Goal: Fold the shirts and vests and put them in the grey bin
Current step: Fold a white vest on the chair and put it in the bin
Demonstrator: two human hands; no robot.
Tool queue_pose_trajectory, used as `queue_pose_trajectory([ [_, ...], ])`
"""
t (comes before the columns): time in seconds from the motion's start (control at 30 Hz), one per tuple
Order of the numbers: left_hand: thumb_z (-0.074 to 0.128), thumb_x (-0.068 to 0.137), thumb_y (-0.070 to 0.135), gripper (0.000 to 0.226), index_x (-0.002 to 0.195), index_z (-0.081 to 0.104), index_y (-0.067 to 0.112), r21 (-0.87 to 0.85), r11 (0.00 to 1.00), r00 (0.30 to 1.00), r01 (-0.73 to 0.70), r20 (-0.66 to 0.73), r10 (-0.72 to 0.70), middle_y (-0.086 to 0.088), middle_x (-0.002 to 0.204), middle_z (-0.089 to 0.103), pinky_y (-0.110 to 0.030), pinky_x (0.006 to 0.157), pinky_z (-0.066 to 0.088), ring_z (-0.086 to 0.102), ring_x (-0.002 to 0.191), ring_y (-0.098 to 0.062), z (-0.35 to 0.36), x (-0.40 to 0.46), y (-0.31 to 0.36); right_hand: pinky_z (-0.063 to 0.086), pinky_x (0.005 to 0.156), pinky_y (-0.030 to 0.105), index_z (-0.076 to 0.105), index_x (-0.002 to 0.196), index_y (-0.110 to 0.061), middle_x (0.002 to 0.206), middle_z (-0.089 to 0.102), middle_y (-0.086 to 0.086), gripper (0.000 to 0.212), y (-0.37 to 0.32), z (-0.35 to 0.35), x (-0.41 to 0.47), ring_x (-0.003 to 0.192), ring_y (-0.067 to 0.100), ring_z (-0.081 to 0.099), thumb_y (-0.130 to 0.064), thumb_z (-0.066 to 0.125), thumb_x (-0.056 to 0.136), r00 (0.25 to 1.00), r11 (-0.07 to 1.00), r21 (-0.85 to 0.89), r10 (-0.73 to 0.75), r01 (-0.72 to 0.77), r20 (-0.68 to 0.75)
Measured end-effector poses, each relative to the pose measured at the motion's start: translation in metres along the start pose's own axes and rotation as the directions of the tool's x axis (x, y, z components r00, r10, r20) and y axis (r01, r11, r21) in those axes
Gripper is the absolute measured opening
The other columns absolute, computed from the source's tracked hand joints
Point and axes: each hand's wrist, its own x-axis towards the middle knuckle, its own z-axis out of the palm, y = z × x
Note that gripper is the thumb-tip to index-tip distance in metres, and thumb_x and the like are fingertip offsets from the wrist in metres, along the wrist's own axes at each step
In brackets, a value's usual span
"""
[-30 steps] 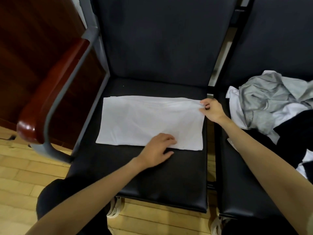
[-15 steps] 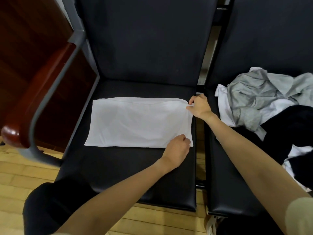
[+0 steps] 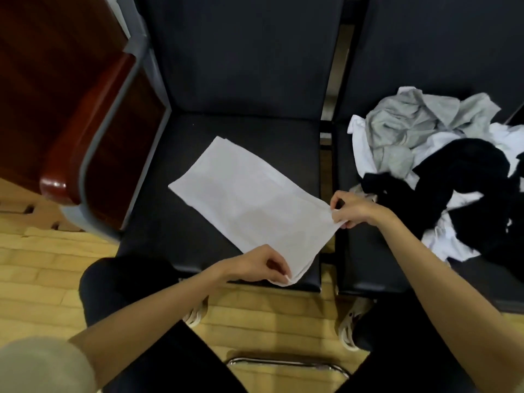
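We cannot see the grey bin, and the heap of unfolded clothes [image 3: 442, 168] on the right seat runs off the right edge, so we count only roughly: one grey piece, one black, some white beneath. One folded white garment [image 3: 249, 205] lies slantwise on the left seat [image 3: 175, 222]. Our left hand [image 3: 255, 265] pinches its near corner between thumb and fingertips; our right hand [image 3: 354, 208] pinches its right corner likewise.

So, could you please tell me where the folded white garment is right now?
In the head view, the folded white garment lies diagonally on the left chair seat, its near corners pinched by the left hand and right hand.
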Motion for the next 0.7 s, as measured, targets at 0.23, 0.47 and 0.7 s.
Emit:
queue_pose_trajectory([
  [0.23, 0.072, 0.083, 0.003, 0.010, 0.093, 0.073, 0.005, -0.391, 0.920, 0.953, -0.007, -0.281, -0.112, -0.005, 0.084, 0.072, -0.026, 0.082, 0.053, 0.068, 0.083, -0.016, 0.003, -0.061, -0.022, 0.052, 0.055, 0.019, 0.066, 0.086, 0.000, 0.084, 0.060, 0.015, 0.021, -0.005, 0.034, -0.039, 0.068, 0.018, 0.061, 0.014, 0.050, 0.086, 0.996, 0.858, 0.513, 0.002, 0.042, -0.085],
  [0.47, 0.068, 0.087, 0.005, 0.013, 0.098, 0.070, -0.002, -0.698, 0.696, 0.637, -0.168, -0.616, -0.463, -0.016, 0.101, 0.071, -0.030, 0.081, 0.057, 0.069, 0.095, -0.027, -0.030, -0.064, -0.035, 0.060, 0.072, 0.029, 0.053, 0.113, 0.017, 0.103, 0.061, 0.020, 0.031, -0.073, 0.058, -0.012, 0.103, 0.031, 0.064, 0.024, 0.052, 0.082, 0.979, 0.430, 0.899, 0.130, 0.087, -0.156],
  [0.7, 0.068, 0.089, 0.007, 0.003, 0.091, 0.070, 0.007, -0.635, 0.765, 0.401, -0.104, -0.731, -0.552, -0.005, 0.090, 0.069, -0.025, 0.073, 0.056, 0.066, 0.086, -0.017, -0.057, -0.043, -0.052, 0.060, 0.076, 0.036, 0.042, 0.128, 0.011, 0.115, 0.061, 0.026, 0.048, -0.112, 0.079, 0.036, 0.093, 0.029, 0.067, 0.024, 0.053, 0.083, 0.954, 0.366, 0.924, 0.223, 0.110, -0.202],
])
